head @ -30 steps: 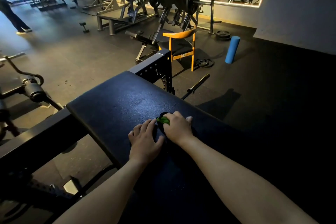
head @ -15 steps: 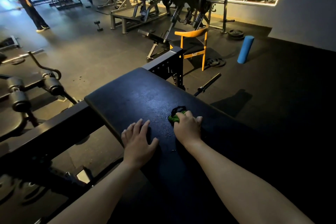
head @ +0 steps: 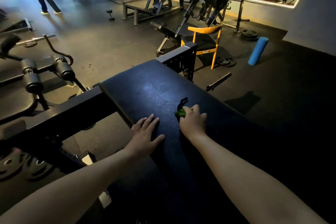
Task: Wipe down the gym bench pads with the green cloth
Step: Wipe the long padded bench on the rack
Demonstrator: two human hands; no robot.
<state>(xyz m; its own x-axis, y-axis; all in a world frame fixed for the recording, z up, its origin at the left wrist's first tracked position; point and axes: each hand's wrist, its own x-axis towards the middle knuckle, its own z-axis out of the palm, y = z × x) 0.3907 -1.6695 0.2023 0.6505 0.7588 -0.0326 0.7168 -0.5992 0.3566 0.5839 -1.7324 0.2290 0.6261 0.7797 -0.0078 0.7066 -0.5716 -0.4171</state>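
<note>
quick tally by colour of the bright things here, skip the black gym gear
green: 1, cloth
orange: 1, chair
blue: 1, roller
total: 3

Bare left hand and right hand, forearms uncovered to the frame edge.

pad open fwd, steel post @ far end

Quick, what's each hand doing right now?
Left hand: open, flat on the bench pad.
Right hand: gripping the green cloth against the pad.
</note>
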